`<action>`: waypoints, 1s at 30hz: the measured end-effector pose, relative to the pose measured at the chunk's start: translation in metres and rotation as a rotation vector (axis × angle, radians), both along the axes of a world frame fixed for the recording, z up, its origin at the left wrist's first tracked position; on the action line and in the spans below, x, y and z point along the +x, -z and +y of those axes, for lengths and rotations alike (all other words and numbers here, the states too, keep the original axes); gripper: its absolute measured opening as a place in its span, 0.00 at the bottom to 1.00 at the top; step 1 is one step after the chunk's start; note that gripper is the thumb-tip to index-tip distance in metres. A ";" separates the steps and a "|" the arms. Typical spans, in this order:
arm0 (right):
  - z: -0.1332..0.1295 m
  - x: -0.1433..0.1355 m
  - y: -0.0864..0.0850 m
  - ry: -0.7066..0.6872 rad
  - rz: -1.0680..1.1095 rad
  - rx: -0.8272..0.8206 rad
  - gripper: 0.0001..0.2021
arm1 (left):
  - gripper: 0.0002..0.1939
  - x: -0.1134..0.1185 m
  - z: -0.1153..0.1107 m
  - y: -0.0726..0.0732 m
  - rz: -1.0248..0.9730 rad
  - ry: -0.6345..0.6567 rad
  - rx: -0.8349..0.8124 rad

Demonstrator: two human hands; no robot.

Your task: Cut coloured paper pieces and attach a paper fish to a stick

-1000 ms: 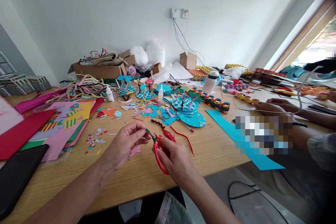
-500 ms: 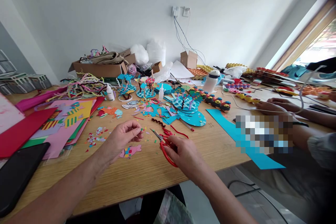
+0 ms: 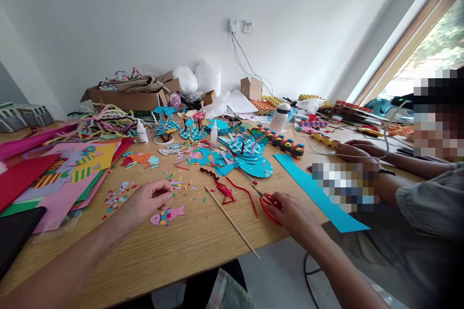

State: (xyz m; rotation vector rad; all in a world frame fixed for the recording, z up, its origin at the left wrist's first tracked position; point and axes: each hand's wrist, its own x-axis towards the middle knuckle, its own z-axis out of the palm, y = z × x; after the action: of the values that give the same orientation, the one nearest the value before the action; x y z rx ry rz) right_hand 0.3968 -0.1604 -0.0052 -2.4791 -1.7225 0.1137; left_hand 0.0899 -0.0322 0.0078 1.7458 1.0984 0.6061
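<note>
My right hand point(image 3: 295, 212) grips red-handled scissors point(image 3: 268, 206) low over the table, right of a red pipe cleaner point(image 3: 246, 193). The blades point away and to the left. My left hand point(image 3: 154, 198) is closed, thumb and fingers together; whatever lies between them is too small to make out. Just below its fingers lies a pink paper fish point(image 3: 167, 216) with coloured patches. A thin wooden stick point(image 3: 232, 222) lies slanted between my hands, near a cluster of red pieces point(image 3: 225, 192) and a dark brown twisted pipe cleaner point(image 3: 209, 173). Small paper scraps point(image 3: 118, 194) lie left of my left hand.
Coloured sheets point(image 3: 83, 174) and a black phone point(image 3: 21, 231) lie at the left. Blue paper discs point(image 3: 257, 166), glue bottles point(image 3: 142, 132) and a drinking bottle point(image 3: 280, 117) stand or lie farther back. A blue strip point(image 3: 319, 193) separates me from another person's hands point(image 3: 357, 149).
My right hand has carried the scissors to the right, uncovering the wooden stick and red pieces. The green bit at my left fingertips no longer shows. The view has turned slightly right.
</note>
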 end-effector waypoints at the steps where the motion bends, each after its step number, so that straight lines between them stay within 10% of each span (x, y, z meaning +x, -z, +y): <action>1: 0.000 0.003 0.002 0.021 -0.020 -0.021 0.12 | 0.09 -0.001 0.001 0.003 0.016 0.021 0.011; 10: -0.002 0.011 0.003 0.007 -0.065 -0.013 0.12 | 0.10 -0.004 0.001 0.012 0.140 0.127 0.015; 18: 0.003 -0.042 -0.012 -0.440 0.065 0.119 0.11 | 0.08 0.001 -0.005 0.001 0.197 0.131 0.080; 30: 0.040 -0.103 -0.002 -0.388 -0.171 -0.096 0.12 | 0.08 0.002 -0.006 -0.001 0.389 0.173 0.289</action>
State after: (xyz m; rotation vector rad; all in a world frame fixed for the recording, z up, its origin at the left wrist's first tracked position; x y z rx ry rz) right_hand 0.2938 -0.1208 -0.0031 -2.2387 -2.3046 0.0187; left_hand 0.0918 -0.0380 0.0089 2.2508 1.1447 0.3351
